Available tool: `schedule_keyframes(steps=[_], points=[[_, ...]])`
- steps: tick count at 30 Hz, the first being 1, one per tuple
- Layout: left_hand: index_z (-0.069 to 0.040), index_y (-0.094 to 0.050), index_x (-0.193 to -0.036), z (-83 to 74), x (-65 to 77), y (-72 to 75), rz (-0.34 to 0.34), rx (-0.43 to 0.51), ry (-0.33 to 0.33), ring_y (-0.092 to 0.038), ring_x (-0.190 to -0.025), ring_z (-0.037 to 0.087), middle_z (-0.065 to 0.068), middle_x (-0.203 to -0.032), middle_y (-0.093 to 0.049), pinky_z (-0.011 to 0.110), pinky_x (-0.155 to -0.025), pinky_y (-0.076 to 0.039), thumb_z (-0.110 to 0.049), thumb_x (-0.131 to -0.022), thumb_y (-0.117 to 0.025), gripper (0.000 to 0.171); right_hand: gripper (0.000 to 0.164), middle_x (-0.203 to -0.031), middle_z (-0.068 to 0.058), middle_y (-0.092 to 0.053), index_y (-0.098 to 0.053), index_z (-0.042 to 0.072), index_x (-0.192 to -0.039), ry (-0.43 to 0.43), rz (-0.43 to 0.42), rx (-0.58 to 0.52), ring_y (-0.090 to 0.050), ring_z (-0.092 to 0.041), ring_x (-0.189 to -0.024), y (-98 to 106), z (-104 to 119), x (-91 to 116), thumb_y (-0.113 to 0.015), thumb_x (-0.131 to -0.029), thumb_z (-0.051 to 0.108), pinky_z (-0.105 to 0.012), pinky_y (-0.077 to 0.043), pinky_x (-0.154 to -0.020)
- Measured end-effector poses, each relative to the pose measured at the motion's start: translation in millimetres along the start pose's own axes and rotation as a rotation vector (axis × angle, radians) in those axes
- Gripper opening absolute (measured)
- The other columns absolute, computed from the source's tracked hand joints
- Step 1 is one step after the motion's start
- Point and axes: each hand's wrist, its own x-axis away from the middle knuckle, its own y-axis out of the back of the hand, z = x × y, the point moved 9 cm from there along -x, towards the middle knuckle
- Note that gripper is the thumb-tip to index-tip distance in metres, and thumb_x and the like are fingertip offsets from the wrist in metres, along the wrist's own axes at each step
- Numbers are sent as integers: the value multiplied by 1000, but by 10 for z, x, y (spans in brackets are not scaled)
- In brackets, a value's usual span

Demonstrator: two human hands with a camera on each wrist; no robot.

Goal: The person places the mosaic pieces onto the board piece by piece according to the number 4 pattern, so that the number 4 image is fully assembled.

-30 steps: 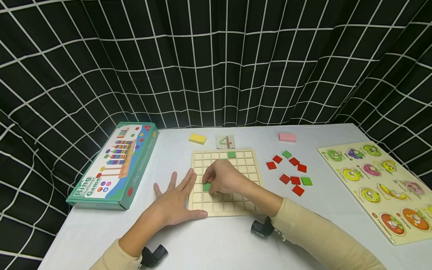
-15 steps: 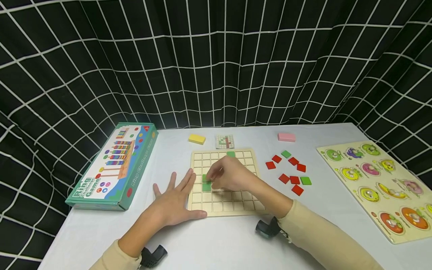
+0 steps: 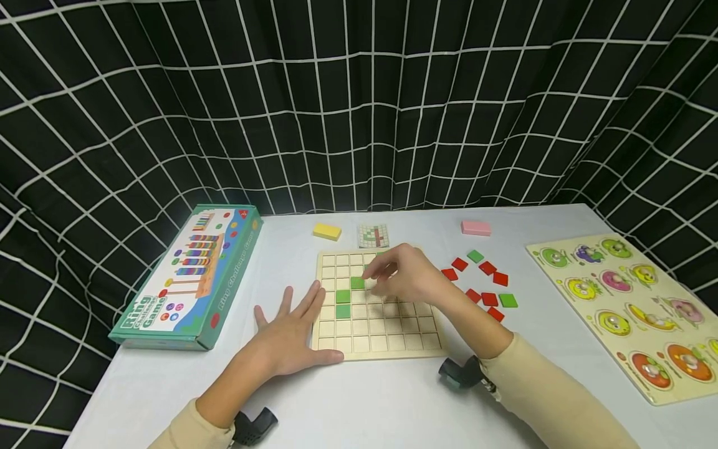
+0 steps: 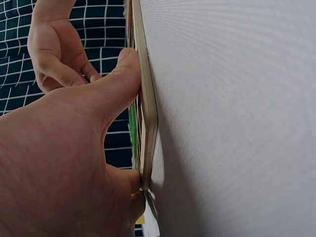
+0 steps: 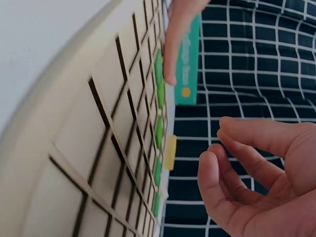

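Note:
A wooden grid board (image 3: 392, 344) lies on the white table. Several green square tiles (image 3: 343, 311) sit in its cells, stepping up from the left side toward the far edge. My left hand (image 3: 291, 342) rests with fingers spread at the board's left edge, its thumb at the near left corner. In the left wrist view the thumb (image 4: 129, 61) touches the board's rim. Above the board's far right part hovers my right hand (image 3: 412, 274), loosely bent. The right wrist view shows a gap between its thumb and fingers, with nothing held. That hand covers some far cells.
Loose red tiles (image 3: 489, 300) and a few green ones (image 3: 508, 300) lie right of the board. Behind it are a pattern card (image 3: 373, 236), a yellow block (image 3: 327, 231) and a pink block (image 3: 475, 228). A game box (image 3: 191, 274) lies left, a fruit puzzle board (image 3: 628, 312) right.
My right hand has moved off the green tiles, up and to the right, uncovering more of them. The left hand has stayed at the board's edge.

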Motion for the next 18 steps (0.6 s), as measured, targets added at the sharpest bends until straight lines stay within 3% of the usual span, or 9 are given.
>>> schedule_keyframes(steps=[18], points=[[-20,-14,-169,10,-10,-3,-8,13,-6,-1,-161,47,-5,-177,-3,93,-103,0,-83,-79,-66,121,26,-108,-11,-77,-81,13,-110,-76,-107,-18,-67,-22,-96,561,-343,65,-84,-84,12,-33,-52,-81]])
